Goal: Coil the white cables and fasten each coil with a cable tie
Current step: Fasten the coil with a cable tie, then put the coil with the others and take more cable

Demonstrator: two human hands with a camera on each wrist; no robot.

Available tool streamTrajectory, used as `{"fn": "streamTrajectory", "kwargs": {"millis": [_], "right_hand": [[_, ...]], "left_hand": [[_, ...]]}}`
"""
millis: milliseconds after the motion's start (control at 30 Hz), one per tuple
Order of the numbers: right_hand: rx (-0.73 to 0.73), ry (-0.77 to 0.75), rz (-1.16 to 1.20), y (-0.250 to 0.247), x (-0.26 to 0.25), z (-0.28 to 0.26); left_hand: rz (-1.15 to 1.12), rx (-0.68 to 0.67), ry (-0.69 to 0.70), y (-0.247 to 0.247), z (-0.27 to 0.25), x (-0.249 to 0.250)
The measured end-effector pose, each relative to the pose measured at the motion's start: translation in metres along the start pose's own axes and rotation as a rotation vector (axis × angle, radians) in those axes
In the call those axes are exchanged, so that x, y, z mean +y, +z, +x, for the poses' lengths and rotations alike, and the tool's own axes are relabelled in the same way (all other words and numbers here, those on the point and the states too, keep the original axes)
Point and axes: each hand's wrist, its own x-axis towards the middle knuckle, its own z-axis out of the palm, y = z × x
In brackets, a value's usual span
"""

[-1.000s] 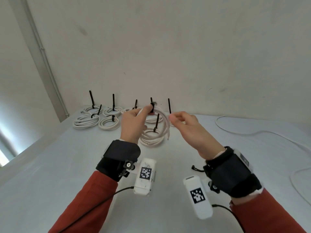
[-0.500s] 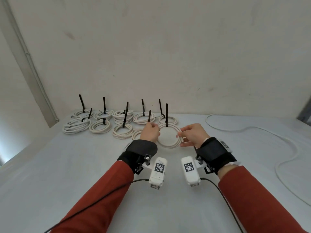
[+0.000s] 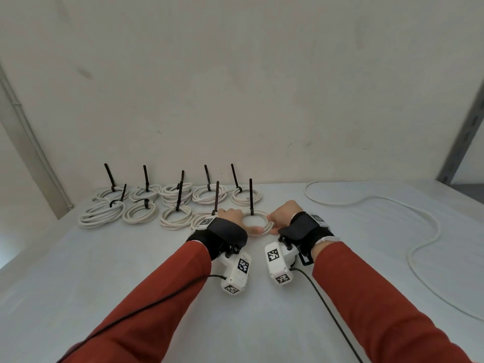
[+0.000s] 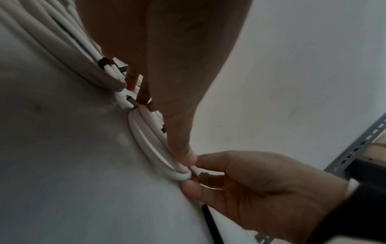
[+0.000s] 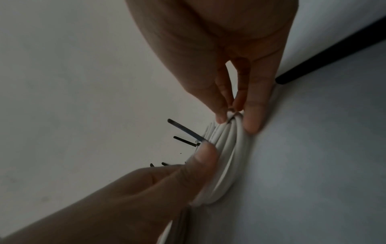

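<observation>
A tied white cable coil (image 3: pixel 258 230) lies flat on the table between my hands, its black cable tie (image 3: pixel 251 196) standing upright at the far side. My left hand (image 3: pixel 237 218) holds the coil's left side, thumb pressed on the strands (image 5: pixel 225 158). My right hand (image 3: pixel 272 224) pinches the right side between thumb and fingers (image 5: pixel 231 115). In the left wrist view the coil (image 4: pixel 146 137) runs from my left fingers to the right hand (image 4: pixel 250 181). The tie's tail (image 5: pixel 185 130) sticks up beyond the left thumb.
Several tied coils (image 3: pixel 141 213) with upright black ties sit in two rows at the back left, one (image 3: pixel 201 221) close to my left wrist. A loose white cable (image 3: pixel 392 205) snakes across the right side. A black strip (image 4: pixel 208 219) lies under my right hand. The wall stands close behind.
The coil was held up in the air one second ago; both hands have lowered it onto the table beside the other coils and still hold it.
</observation>
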Motion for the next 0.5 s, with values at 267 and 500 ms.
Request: {"fn": "streamTrajectory", "kwargs": {"millis": [267,500], "right_hand": [[-0.053,0.068,0.505,-0.007,0.009,-0.001],[0.206,0.046,0.366,-0.059,0.057,-0.021]], "left_hand": [[-0.048,0.015,-0.032,0.009,0.004,-0.003],[-0.117,0.354,-0.006,0.004,0.0,0.028]]}}
